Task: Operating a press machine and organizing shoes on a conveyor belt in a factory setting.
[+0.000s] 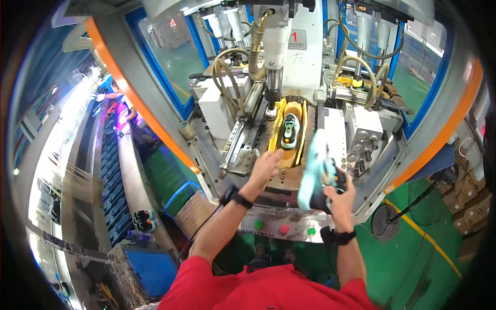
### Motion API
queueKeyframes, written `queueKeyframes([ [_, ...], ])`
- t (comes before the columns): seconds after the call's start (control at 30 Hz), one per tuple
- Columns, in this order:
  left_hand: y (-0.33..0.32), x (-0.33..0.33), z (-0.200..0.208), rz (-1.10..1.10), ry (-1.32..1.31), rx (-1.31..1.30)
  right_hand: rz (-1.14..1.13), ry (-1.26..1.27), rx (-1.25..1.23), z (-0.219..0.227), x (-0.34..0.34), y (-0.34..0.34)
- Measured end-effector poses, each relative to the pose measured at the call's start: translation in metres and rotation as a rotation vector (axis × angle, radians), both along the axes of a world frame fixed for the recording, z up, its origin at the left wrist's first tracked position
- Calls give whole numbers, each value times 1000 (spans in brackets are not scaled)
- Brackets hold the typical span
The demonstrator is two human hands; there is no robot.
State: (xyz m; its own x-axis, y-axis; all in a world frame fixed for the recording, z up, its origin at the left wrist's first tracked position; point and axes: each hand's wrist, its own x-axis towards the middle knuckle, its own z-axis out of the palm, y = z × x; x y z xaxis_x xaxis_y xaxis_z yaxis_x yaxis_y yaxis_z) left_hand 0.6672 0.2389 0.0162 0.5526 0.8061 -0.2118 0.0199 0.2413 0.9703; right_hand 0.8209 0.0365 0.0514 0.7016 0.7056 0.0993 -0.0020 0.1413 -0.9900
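Observation:
My right hand [340, 199] is closed around the dark heel end of a shoe [316, 175] with a pale mint sole. That shoe is tilted on its side and smeared by motion, in front of the machine's right part. My left hand [266, 168] holds nothing, and its fingers reach out at the near end of the yellow-sided mould [302, 124]. Inside the mould lies another shoe [290, 132], dark and mint with white parts, apart from my fingers. A vertical press cylinder [275, 77] stands above and behind it.
Green [259, 224] and pink buttons [284, 229] line the machine's front panel. Metal blocks [361, 121] and hoses flank the mould. At left, a person [129, 111] works beside a conveyor [111, 170] carrying dark shoe parts. A fan [385, 221] and cardboard boxes [467, 199] stand at right.

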Motion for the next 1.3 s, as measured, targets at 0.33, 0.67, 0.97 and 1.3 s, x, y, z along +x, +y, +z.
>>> queueKeyframes([
  [0.33, 164, 161, -101, 114, 698, 470, -548, -138, -54, 4, 58, -49],
  [0.67, 129, 61, -58, -11, -237, -429, -288, -486, -365, 27, 167, 145],
  [0.97, 6, -179, 23, 285, -185, -384, 42, -744, -981, -53, 85, 369],
  [1.3, -107, -284, 13, 1039, -152, -279, -32, -926, -758, -91, 26, 344],
])
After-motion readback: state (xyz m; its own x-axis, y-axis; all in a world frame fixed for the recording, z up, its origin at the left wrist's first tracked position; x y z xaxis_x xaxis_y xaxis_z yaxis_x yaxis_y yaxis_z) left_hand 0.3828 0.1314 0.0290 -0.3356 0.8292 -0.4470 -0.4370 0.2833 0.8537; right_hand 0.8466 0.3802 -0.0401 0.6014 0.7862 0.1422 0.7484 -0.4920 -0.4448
